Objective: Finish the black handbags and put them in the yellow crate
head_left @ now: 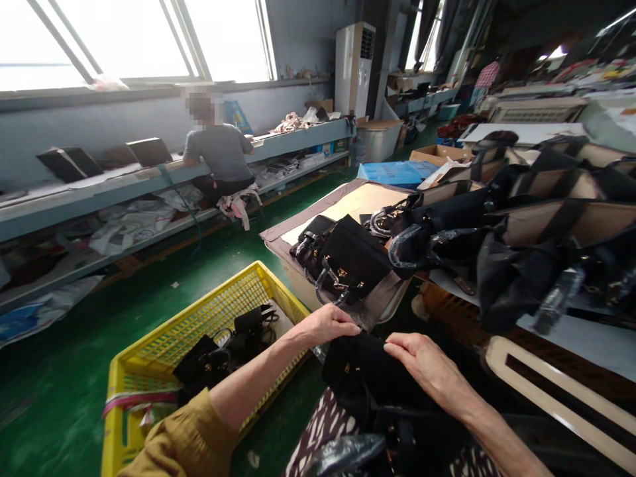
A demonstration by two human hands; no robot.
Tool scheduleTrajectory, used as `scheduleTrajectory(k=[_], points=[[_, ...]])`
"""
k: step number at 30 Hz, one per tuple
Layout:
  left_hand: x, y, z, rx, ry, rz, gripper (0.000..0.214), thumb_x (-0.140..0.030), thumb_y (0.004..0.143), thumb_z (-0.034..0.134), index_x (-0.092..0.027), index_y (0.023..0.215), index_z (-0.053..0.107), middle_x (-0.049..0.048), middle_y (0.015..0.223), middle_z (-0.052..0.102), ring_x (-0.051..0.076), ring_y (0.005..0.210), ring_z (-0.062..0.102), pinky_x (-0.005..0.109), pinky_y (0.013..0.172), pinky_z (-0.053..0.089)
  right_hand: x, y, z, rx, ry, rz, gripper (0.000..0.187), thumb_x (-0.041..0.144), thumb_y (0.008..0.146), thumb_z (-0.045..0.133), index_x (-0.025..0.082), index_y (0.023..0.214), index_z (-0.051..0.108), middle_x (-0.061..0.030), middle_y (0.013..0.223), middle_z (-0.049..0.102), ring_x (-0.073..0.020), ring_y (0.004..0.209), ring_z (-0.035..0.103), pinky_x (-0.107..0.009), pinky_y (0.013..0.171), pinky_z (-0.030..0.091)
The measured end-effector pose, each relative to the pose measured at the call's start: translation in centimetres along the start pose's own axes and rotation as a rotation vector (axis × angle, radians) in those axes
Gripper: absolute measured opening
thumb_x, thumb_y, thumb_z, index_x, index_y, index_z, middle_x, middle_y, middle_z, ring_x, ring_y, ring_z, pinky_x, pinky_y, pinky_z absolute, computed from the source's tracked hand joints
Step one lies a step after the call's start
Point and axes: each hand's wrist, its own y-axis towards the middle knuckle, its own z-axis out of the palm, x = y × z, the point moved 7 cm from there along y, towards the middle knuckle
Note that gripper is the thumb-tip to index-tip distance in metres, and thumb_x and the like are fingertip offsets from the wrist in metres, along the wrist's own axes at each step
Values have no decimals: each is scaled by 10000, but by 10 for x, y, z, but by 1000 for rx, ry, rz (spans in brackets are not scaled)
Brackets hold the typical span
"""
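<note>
A black handbag [365,374] with a small gold clasp rests on my lap. My left hand [328,324] pinches its top edge on the left, fingers curled. My right hand [427,368] grips the same top edge on the right, fingers closed over it. Clear plastic wrap [342,454] lies below the bag on my patterned skirt.
A yellow crate [199,331] with several black bags stands on the green floor at my left. A cardboard box [348,205] ahead holds more black handbags [348,258]. Stacked bags [536,225] fill the table at right. A seated person [218,159] works at the far bench.
</note>
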Motion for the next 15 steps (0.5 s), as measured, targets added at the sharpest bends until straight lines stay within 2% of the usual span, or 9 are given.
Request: scheduleTrajectory(k=[6, 11, 15], points=[[-6, 0, 1, -67, 126, 178, 307, -345, 794, 489, -97, 648, 597, -46, 539, 390, 68, 545, 352, 171, 495, 280, -3, -1, 2, -7, 4, -3, 315, 368, 834, 365, 211, 596, 499, 26, 604, 579, -135, 620, 528, -243, 559, 285], [-2, 2, 1, -85, 91, 179, 313, -355, 793, 498, -98, 642, 595, -47, 531, 387, 70, 545, 354, 168, 499, 283, 3, -2, 0, 32, 12, -2, 264, 366, 816, 407, 245, 672, 591, 18, 675, 633, -161, 700, 570, -243, 594, 313], [-6, 1, 4, -77, 55, 185, 292, -344, 783, 511, -100, 655, 609, -45, 537, 414, 70, 543, 363, 165, 503, 291, 18, 5, 4, 13, 10, -69, 222, 337, 815, 428, 274, 777, 637, 8, 741, 665, -169, 760, 588, -239, 634, 324]])
